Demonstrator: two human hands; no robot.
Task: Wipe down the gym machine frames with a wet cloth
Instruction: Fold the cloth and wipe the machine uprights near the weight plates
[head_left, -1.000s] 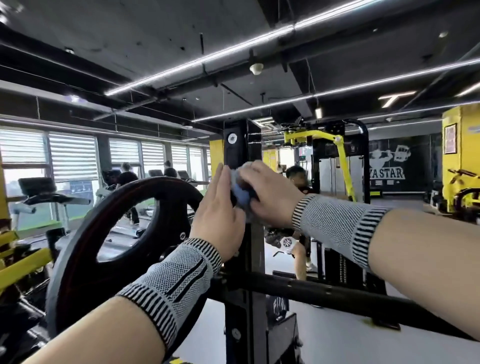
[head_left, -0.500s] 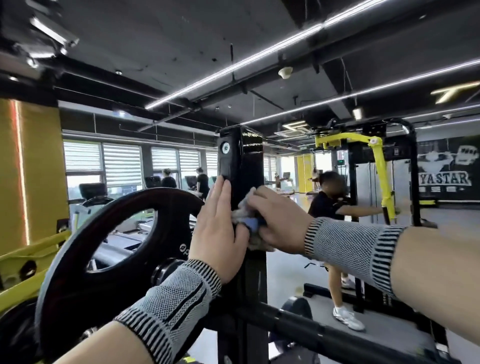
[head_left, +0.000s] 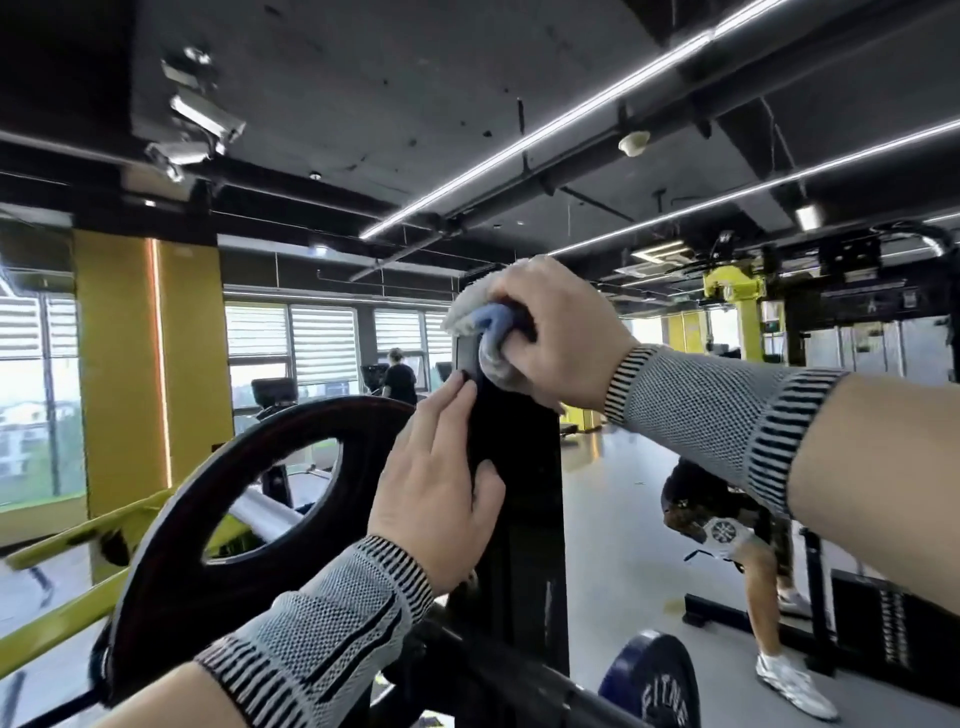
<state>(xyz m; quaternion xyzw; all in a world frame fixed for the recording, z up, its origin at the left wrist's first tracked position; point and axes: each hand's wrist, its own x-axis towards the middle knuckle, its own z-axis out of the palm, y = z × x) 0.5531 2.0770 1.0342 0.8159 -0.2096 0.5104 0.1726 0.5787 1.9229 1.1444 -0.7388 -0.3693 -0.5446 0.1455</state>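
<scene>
A black upright post of the machine frame (head_left: 524, 519) stands in the middle of the view. My right hand (head_left: 561, 338) grips a grey and blue cloth (head_left: 478, 322) and holds it over the top end of the post. My left hand (head_left: 436, 478) rests flat against the post's left face below the cloth, fingers straight and pointing up. Both forearms wear grey knitted sleeves.
A large black weight plate (head_left: 208, 525) hangs just left of the post on a bar. A blue plate (head_left: 654, 686) sits low at the right. A person (head_left: 727, 535) bends over close behind the post, by a yellow and black machine (head_left: 737, 296). Yellow frame bars (head_left: 62, 551) run at the lower left.
My right hand has carried the cloth up the post from its front face to the top end. My left hand stays flat on the post's side. The view has tilted.
</scene>
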